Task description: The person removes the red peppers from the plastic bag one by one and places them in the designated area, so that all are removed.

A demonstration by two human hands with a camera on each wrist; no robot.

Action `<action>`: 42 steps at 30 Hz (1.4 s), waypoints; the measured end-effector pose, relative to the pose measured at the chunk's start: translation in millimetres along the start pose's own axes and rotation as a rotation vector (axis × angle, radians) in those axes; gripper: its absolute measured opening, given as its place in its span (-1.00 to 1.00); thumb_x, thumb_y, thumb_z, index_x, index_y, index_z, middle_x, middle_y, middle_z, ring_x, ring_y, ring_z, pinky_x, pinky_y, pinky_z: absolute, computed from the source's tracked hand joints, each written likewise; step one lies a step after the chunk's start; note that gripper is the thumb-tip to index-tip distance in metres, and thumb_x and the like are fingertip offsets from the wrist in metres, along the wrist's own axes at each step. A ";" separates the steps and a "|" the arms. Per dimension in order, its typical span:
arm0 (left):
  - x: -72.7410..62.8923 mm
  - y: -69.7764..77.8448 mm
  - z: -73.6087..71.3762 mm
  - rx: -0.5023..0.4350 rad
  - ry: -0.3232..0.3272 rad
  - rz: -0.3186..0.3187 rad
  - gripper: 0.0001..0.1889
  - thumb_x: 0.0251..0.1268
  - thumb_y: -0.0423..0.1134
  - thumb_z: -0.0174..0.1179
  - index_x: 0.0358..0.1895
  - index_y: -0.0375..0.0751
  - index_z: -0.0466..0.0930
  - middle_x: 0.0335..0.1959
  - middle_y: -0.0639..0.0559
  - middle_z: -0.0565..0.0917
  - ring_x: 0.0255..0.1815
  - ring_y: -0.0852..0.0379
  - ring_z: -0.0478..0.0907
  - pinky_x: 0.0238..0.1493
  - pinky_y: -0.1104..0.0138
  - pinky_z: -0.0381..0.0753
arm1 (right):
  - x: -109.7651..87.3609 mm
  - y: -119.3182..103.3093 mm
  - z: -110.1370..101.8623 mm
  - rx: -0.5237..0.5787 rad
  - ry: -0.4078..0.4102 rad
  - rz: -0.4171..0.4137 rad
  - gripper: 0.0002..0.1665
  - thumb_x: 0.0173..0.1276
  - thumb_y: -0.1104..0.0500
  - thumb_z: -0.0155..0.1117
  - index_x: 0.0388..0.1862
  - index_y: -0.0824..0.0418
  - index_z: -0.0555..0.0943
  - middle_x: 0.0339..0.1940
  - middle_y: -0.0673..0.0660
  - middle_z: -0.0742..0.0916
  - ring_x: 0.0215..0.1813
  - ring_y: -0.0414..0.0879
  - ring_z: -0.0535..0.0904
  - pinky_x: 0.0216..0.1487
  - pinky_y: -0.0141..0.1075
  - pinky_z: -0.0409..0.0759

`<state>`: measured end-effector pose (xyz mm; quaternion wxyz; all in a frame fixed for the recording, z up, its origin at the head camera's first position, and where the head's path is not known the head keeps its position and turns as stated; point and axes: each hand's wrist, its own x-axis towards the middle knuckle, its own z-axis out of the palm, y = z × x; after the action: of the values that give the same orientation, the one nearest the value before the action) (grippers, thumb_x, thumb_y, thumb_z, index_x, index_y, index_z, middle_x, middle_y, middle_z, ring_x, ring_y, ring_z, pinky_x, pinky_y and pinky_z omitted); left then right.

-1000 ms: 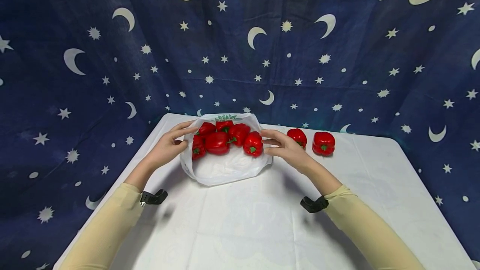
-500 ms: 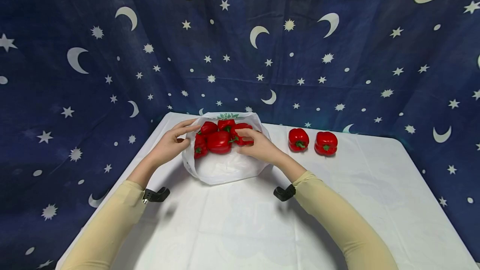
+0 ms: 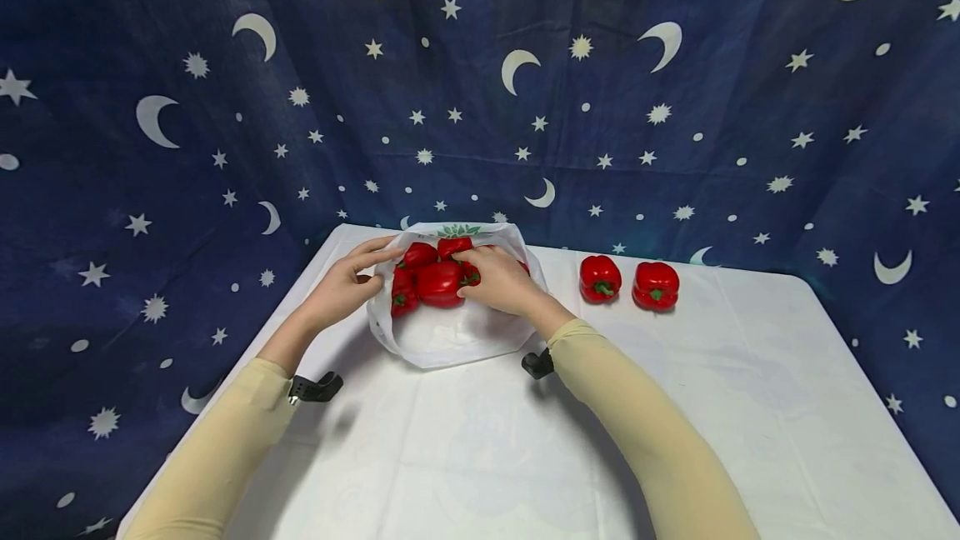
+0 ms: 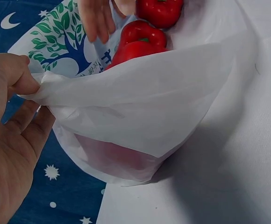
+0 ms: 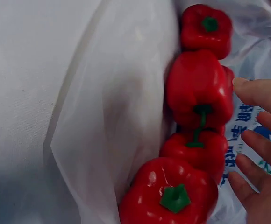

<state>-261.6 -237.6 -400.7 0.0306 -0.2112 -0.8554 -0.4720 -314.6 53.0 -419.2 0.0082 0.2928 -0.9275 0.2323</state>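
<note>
A white plastic bag point(image 3: 442, 352) with a green tree print lies with its mouth wide, holding several red bell peppers point(image 3: 439, 284) with green stems. At its left rim my left hand point(image 3: 341, 286) pinches the bag's edge between thumb and fingers; the folded edge point(image 4: 63, 88) shows in the left wrist view. My right hand point(image 3: 504, 280) reaches into the bag over the right-hand peppers, hiding part of them. In the right wrist view its fingers spread loosely beside the row, the thumb tip close to a middle bell pepper point(image 5: 198, 84), gripping nothing.
Two more red bell peppers stand on the white-covered table to the right of the bag, a left one point(image 3: 600, 279) and a right one point(image 3: 656, 286). Behind the table point(image 3: 750, 373) hangs a dark blue cloth point(image 3: 465, 165) with moons and stars.
My right hand has moved left from the bag's right rim to inside the bag, over the peppers. My left hand keeps its hold on the left rim.
</note>
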 end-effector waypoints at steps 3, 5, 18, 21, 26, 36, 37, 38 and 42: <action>0.0 -0.5 0.1 0.001 -0.007 0.014 -0.44 0.38 -0.53 0.03 0.40 -0.08 0.56 0.53 0.21 0.31 0.34 0.09 0.29 -0.24 0.32 0.44 | 7.7 -1.1 7.4 -0.133 -0.018 -0.017 -0.19 0.26 -0.10 0.49 0.48 0.00 0.50 0.41 0.08 0.57 0.39 0.12 0.39 0.41 0.05 0.30; 0.2 -0.5 0.5 0.004 -0.010 0.018 -0.44 0.38 -0.53 0.03 0.40 -0.09 0.56 0.53 0.20 0.31 0.35 0.09 0.29 -0.22 0.32 0.45 | 12.2 -1.6 12.5 -0.194 -0.028 -0.014 -0.15 0.23 -0.12 0.49 0.50 -0.01 0.47 0.42 0.09 0.56 0.40 0.13 0.39 0.42 0.08 0.27; -2.3 17.1 3.8 -0.013 -0.001 -0.033 -0.44 0.39 -0.57 -0.01 0.41 -0.15 0.54 0.55 0.06 0.29 0.37 0.01 0.32 -0.13 0.40 0.44 | 21.2 -7.1 26.6 -0.331 -0.007 -0.037 -0.20 0.20 -0.09 0.50 0.44 -0.01 0.54 0.38 0.06 0.61 0.46 0.12 0.34 0.49 0.05 0.19; -5.4 29.8 3.1 -0.014 -0.004 -0.031 -0.44 0.37 -0.58 -0.01 0.40 -0.17 0.55 0.54 0.04 0.30 0.33 0.01 0.31 -0.21 0.37 0.42 | 18.8 -8.5 28.4 -0.364 0.031 -0.059 -0.21 0.15 -0.15 0.53 0.37 0.01 0.59 0.31 0.05 0.65 0.41 0.10 0.38 0.46 0.00 0.23; -8.7 37.2 1.7 -0.022 -0.007 -0.024 -0.45 0.37 -0.58 -0.01 0.39 -0.20 0.55 0.53 0.03 0.31 0.34 0.01 0.28 -0.24 0.35 0.40 | 11.2 -13.7 32.4 -0.452 0.074 -0.077 -0.20 0.09 -0.33 0.50 0.25 0.03 0.65 0.15 0.04 0.71 0.26 0.05 0.41 0.27 -0.06 0.35; -8.2 33.8 3.1 -0.021 -0.010 -0.035 -0.44 0.38 -0.58 -0.02 0.40 -0.16 0.55 0.54 0.05 0.30 0.44 0.02 0.25 -0.20 0.34 0.39 | -6.4 -29.8 36.8 -0.326 0.023 0.029 -0.11 0.02 -0.41 0.52 0.19 0.09 0.58 0.03 0.07 0.67 0.06 -0.01 0.45 0.09 -0.08 0.51; -8.3 34.0 3.2 -0.023 -0.010 -0.036 -0.44 0.38 -0.58 -0.02 0.40 -0.16 0.54 0.54 0.05 0.30 0.44 0.02 0.25 -0.20 0.34 0.39 | -7.4 -30.2 37.3 -0.279 0.013 0.048 -0.09 0.02 -0.40 0.53 0.22 0.10 0.56 0.05 0.07 0.66 0.07 -0.01 0.47 0.08 -0.07 0.54; -8.4 34.3 3.2 -0.023 -0.011 -0.038 -0.44 0.38 -0.58 -0.02 0.40 -0.16 0.54 0.54 0.05 0.30 0.45 0.02 0.24 -0.19 0.35 0.40 | -8.1 -30.0 37.9 -0.226 -0.002 0.068 -0.06 0.02 -0.39 0.54 0.26 0.10 0.53 0.08 0.08 0.64 0.09 0.00 0.48 0.07 -0.05 0.57; -8.7 35.8 3.6 -0.021 -0.016 -0.040 -0.44 0.39 -0.58 -0.02 0.41 -0.16 0.54 0.55 0.05 0.29 0.47 0.01 0.24 -0.06 0.34 0.43 | -10.4 -26.0 40.2 0.053 -0.072 0.143 0.05 0.10 -0.36 0.51 0.47 0.08 0.41 0.29 0.11 0.57 0.25 0.02 0.49 0.15 0.05 0.59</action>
<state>-239.2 -220.8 -376.4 0.0122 -0.1981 -0.8548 -0.4796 -287.0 22.4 -445.6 -0.0495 0.2341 -0.9393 0.2459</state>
